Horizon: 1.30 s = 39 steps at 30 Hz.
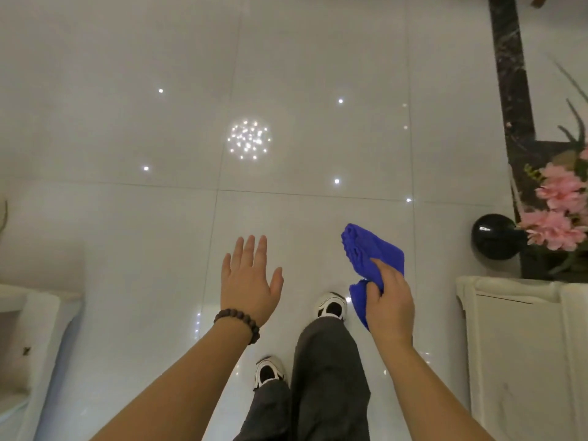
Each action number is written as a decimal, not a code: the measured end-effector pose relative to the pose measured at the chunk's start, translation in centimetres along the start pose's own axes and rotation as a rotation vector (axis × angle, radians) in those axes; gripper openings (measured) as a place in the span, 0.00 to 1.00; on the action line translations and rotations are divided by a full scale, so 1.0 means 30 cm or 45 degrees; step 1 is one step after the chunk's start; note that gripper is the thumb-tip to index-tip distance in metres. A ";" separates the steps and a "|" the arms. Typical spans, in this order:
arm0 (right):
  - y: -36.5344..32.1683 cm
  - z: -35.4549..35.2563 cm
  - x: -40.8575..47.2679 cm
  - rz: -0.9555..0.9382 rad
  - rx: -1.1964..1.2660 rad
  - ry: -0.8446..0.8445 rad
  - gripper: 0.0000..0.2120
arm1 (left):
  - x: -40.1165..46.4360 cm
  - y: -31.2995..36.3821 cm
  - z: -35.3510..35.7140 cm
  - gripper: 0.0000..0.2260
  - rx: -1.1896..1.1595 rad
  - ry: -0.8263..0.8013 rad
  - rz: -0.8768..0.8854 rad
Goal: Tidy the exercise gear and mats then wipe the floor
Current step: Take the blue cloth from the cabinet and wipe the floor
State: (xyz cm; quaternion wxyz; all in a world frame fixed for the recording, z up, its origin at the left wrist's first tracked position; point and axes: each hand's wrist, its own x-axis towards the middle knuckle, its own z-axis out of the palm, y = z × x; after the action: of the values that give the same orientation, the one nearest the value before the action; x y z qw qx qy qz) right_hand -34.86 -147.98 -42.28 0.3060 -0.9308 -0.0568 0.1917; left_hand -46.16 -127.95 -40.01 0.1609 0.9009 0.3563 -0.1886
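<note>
A glossy white tiled floor [286, 90] fills the view and mirrors the ceiling lights. My right hand [389, 300] grips a folded blue cloth [366, 249] in the air above the floor, over my right shoe. My left hand [249, 278] is stretched forward with the palm down and the fingers spread, holding nothing; a dark bead bracelet sits on its wrist. No exercise gear or mats are in sight.
A black round vase [493, 236] with pink flowers [560, 205] stands at the right, by a dark marble strip [512, 74]. White furniture sits at the right edge [521, 329] and at the left edge [28, 313]. My two shoes stand on the tiles below.
</note>
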 end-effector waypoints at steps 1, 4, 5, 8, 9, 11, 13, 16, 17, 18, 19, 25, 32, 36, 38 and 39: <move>0.009 0.011 0.046 0.012 -0.008 -0.006 0.19 | 0.045 0.013 0.008 0.29 0.000 -0.006 -0.006; 0.047 0.058 0.202 0.007 -0.046 -0.039 0.19 | 0.195 0.054 0.053 0.29 -0.029 -0.006 -0.019; 0.058 0.076 0.258 0.007 -0.053 -0.036 0.19 | 0.250 0.069 0.075 0.29 -0.033 0.002 -0.012; 0.093 0.138 0.420 0.005 -0.047 -0.015 0.18 | 0.420 0.116 0.156 0.29 -0.038 -0.021 0.018; 0.115 0.174 0.482 -0.002 -0.053 -0.014 0.18 | 0.490 0.133 0.202 0.29 -0.045 -0.020 0.036; 0.137 0.222 0.577 -0.018 -0.061 -0.017 0.18 | 0.588 0.156 0.263 0.29 -0.046 -0.026 0.081; 0.183 0.309 0.690 -0.063 -0.087 -0.016 0.18 | 0.711 0.162 0.371 0.29 -0.024 -0.027 0.114; 0.263 0.462 0.857 -0.173 -0.148 0.025 0.20 | 0.908 0.139 0.548 0.29 -0.002 -0.012 0.148; 0.293 0.517 0.910 -0.205 -0.164 0.035 0.21 | 0.972 0.126 0.612 0.30 0.001 0.005 0.159; 0.326 0.577 0.961 -0.246 -0.180 0.040 0.22 | 1.036 0.111 0.676 0.31 -0.009 0.025 0.160; 0.363 0.640 1.008 -0.300 -0.198 0.034 0.22 | 1.098 0.094 0.740 0.32 -0.028 0.040 0.154; 0.589 0.974 1.170 -0.386 -0.847 -0.280 0.39 | 1.379 0.021 1.036 0.36 -0.024 0.058 0.125; 0.624 1.142 1.301 -0.412 -1.020 -0.128 0.41 | 1.564 0.036 1.183 0.35 0.033 0.169 0.116; 0.686 1.161 1.355 -0.539 -1.011 -0.058 0.35 | 1.613 0.046 1.222 0.35 0.109 0.157 0.075; 0.726 1.098 1.430 -0.528 -0.968 -0.033 0.33 | 1.614 0.046 1.227 0.35 0.106 0.168 0.080; 0.741 1.058 1.484 -0.452 -0.933 0.005 0.32 | 1.612 0.046 1.226 0.35 0.104 0.179 0.081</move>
State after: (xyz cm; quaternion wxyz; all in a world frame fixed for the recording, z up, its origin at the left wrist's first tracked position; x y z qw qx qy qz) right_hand -6.59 -138.59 -93.22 -0.0174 -0.9544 -0.2804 0.1010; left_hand -20.84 -116.40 -94.05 0.1043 0.9286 0.3300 -0.1340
